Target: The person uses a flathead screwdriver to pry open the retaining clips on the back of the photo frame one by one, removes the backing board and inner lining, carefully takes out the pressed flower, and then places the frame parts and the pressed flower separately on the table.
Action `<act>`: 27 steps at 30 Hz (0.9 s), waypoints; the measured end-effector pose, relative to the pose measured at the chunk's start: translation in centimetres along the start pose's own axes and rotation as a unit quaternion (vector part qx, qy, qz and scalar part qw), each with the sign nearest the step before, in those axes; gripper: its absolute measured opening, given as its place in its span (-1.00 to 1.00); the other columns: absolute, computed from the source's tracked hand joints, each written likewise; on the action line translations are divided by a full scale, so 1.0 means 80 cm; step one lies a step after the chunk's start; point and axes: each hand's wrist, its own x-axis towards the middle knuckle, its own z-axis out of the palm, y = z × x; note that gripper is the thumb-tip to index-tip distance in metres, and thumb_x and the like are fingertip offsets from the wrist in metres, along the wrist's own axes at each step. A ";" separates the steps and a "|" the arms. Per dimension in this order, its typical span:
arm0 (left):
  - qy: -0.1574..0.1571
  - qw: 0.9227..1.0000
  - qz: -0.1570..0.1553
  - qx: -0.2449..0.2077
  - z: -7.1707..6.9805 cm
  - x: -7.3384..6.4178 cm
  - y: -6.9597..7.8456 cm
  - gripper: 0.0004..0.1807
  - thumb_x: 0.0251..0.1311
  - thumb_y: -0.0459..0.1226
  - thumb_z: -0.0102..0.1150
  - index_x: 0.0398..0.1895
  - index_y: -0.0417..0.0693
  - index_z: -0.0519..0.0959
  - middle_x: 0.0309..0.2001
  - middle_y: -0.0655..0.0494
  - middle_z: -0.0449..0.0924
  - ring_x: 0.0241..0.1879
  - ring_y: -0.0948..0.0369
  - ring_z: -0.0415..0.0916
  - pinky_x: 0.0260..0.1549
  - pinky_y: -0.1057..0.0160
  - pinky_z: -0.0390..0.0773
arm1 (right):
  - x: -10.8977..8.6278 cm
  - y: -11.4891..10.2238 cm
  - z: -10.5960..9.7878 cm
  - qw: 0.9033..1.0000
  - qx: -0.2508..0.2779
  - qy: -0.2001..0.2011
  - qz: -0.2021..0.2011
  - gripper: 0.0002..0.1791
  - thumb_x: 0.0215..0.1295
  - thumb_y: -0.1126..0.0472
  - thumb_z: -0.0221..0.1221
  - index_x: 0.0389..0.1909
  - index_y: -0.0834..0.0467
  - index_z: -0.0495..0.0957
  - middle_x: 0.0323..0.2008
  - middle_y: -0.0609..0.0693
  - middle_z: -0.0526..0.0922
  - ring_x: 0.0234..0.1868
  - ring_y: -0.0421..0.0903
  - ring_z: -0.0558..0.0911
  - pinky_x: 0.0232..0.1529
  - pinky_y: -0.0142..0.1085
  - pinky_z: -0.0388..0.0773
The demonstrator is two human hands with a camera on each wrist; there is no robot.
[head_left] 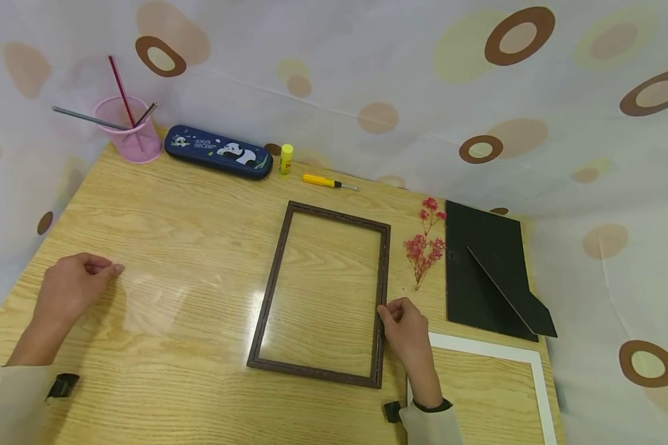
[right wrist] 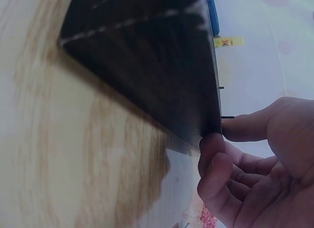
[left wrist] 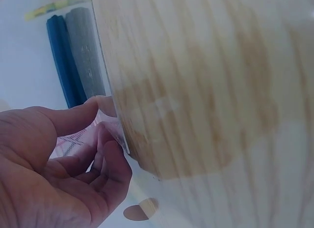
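On the left of the head view my left hand (head_left: 75,287) pinches the edge of a clear sheet (head_left: 156,303), see-through and marked mainly by its pale reflections. The left wrist view shows that sheet's thin edge between thumb and fingertips of the left hand (left wrist: 73,164). Thumb and fingers of my right hand (head_left: 409,327) grip the right side of a dark brown picture frame (head_left: 275,281) without a back. Up close in the right wrist view, the frame's dark side (right wrist: 147,66) runs into the fingers of the right hand (right wrist: 250,164).
A black backing board (head_left: 484,278) with its stand and pink dried flowers (head_left: 423,253) lie right. Below them is a white mat border (head_left: 490,347). Along the back are a pink pencil cup (head_left: 139,145), panda pencil case (head_left: 217,151), glue stick (head_left: 286,162) and yellow screwdriver (head_left: 320,180).
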 end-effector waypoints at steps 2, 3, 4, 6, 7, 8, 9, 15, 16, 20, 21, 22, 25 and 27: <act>-0.003 1.000 -0.002 -0.001 0.000 0.000 0.000 -0.51 0.40 -0.07 0.17 -0.15 -0.46 0.62 -0.24 -0.37 0.63 -0.35 -0.14 0.57 -0.54 0.20 0.46 | 0.000 0.000 0.000 1.000 -0.001 0.000 0.000 -0.80 0.40 0.18 0.23 -0.28 0.27 0.55 -0.49 0.06 0.54 -0.60 -0.11 0.45 -0.56 -0.28 0.38; -0.003 1.000 -0.003 -0.001 0.001 0.000 -0.001 -0.51 0.40 -0.07 0.17 -0.15 -0.46 0.62 -0.24 -0.37 0.63 -0.35 -0.13 0.57 -0.55 0.20 0.46 | 0.000 0.000 0.000 1.000 -0.001 0.000 0.000 -0.80 0.40 0.18 0.23 -0.28 0.27 0.55 -0.50 0.06 0.54 -0.60 -0.11 0.45 -0.56 -0.27 0.38; -0.004 1.000 -0.004 -0.001 0.001 0.000 -0.001 -0.51 0.40 -0.07 0.17 -0.15 -0.46 0.62 -0.24 -0.36 0.63 -0.35 -0.13 0.57 -0.55 0.20 0.45 | 0.000 -0.001 0.000 1.000 -0.001 0.000 0.000 -0.80 0.40 0.18 0.23 -0.28 0.27 0.55 -0.50 0.06 0.54 -0.60 -0.11 0.45 -0.56 -0.27 0.38; -0.004 1.000 -0.006 -0.001 0.001 0.001 -0.002 -0.52 0.39 -0.08 0.17 -0.15 -0.45 0.62 -0.25 -0.34 0.63 -0.36 -0.12 0.56 -0.55 0.21 0.45 | 0.000 -0.001 0.000 1.000 -0.001 0.000 0.001 -0.80 0.40 0.17 0.23 -0.28 0.27 0.55 -0.50 0.06 0.54 -0.60 -0.11 0.45 -0.56 -0.27 0.38; -0.003 1.000 -0.005 -0.001 0.002 0.001 -0.002 -0.53 0.39 -0.09 0.17 -0.16 -0.46 0.62 -0.26 -0.34 0.63 -0.36 -0.12 0.56 -0.55 0.21 0.44 | -0.001 -0.001 0.000 1.000 0.000 0.000 0.001 -0.80 0.40 0.17 0.23 -0.28 0.27 0.55 -0.50 0.06 0.54 -0.60 -0.11 0.45 -0.56 -0.27 0.38; -0.003 1.000 -0.005 -0.001 0.002 0.001 -0.002 -0.53 0.39 -0.09 0.17 -0.16 -0.46 0.62 -0.26 -0.34 0.63 -0.36 -0.12 0.56 -0.55 0.21 0.44 | -0.001 -0.001 0.000 1.000 0.000 0.000 0.001 -0.80 0.40 0.17 0.23 -0.28 0.27 0.55 -0.50 0.06 0.54 -0.60 -0.11 0.45 -0.56 -0.27 0.38; -0.003 1.000 -0.004 -0.002 0.002 0.001 -0.003 -0.53 0.39 -0.09 0.17 -0.16 -0.46 0.62 -0.27 -0.33 0.63 -0.37 -0.11 0.56 -0.55 0.21 0.44 | -0.001 -0.001 0.000 1.000 0.000 0.001 0.002 -0.80 0.40 0.18 0.23 -0.28 0.26 0.55 -0.50 0.06 0.54 -0.60 -0.11 0.45 -0.56 -0.27 0.38; -0.012 1.000 -0.001 -0.002 0.005 0.002 -0.003 -0.52 0.40 -0.08 0.16 -0.16 -0.45 0.62 -0.28 -0.31 0.63 -0.38 -0.09 0.56 -0.55 0.21 0.45 | -0.002 0.000 -0.002 1.000 -0.004 0.006 0.002 -0.81 0.40 0.19 0.23 -0.30 0.26 0.55 -0.51 0.06 0.54 -0.61 -0.11 0.44 -0.57 -0.29 0.36; -0.017 1.000 0.001 -0.002 0.004 0.002 -0.003 -0.51 0.41 -0.07 0.15 -0.15 -0.45 0.62 -0.27 -0.32 0.63 -0.38 -0.09 0.56 -0.55 0.19 0.46 | -0.002 0.001 -0.002 1.000 -0.005 0.007 0.001 -0.81 0.40 0.19 0.23 -0.29 0.27 0.55 -0.51 0.06 0.54 -0.61 -0.12 0.44 -0.57 -0.29 0.36; -0.047 0.999 0.020 0.009 -0.002 0.004 0.001 -0.41 0.45 0.01 0.05 -0.09 -0.49 0.58 -0.21 -0.39 0.61 -0.33 -0.15 0.57 -0.46 0.02 0.53 | 0.001 0.001 0.000 1.000 -0.005 0.002 0.002 -0.81 0.41 0.20 0.21 -0.28 0.28 0.55 -0.51 0.06 0.53 -0.60 -0.12 0.44 -0.56 -0.28 0.36; -0.060 0.998 0.026 0.012 -0.004 0.003 0.002 -0.37 0.46 0.03 0.01 -0.05 -0.52 0.55 -0.18 -0.42 0.60 -0.30 -0.17 0.58 -0.43 -0.02 0.54 | 0.001 0.001 0.000 1.000 -0.007 -0.002 0.003 -0.80 0.41 0.19 0.21 -0.27 0.29 0.55 -0.50 0.06 0.53 -0.60 -0.12 0.44 -0.56 -0.28 0.37; -0.074 0.997 0.031 0.015 -0.006 0.003 0.006 -0.33 0.47 0.05 -0.02 -0.01 -0.54 0.52 -0.14 -0.44 0.59 -0.28 -0.19 0.58 -0.40 -0.06 0.54 | 0.002 0.001 -0.001 1.000 -0.011 -0.009 0.005 -0.78 0.43 0.17 0.20 -0.26 0.29 0.55 -0.50 0.06 0.54 -0.60 -0.12 0.45 -0.56 -0.28 0.37; -0.108 0.993 0.039 0.024 -0.007 0.002 0.023 -0.25 0.49 0.10 -0.10 0.12 -0.57 0.42 -0.04 -0.49 0.55 -0.20 -0.24 0.58 -0.35 -0.10 0.54 | 0.007 -0.002 -0.007 0.999 -0.029 -0.025 0.008 -0.70 0.47 0.09 0.15 -0.17 0.30 0.54 -0.46 0.08 0.57 -0.59 -0.11 0.47 -0.56 -0.26 0.39; -0.121 0.991 0.046 0.030 -0.007 0.003 0.041 -0.23 0.49 0.11 -0.12 0.19 -0.57 0.37 0.03 -0.50 0.52 -0.12 -0.27 0.56 -0.32 -0.13 0.53 | 0.015 -0.008 -0.016 0.999 -0.044 -0.028 -0.004 -0.61 0.51 0.00 0.09 -0.08 0.31 0.53 -0.39 0.11 0.60 -0.54 -0.09 0.51 -0.54 -0.24 0.42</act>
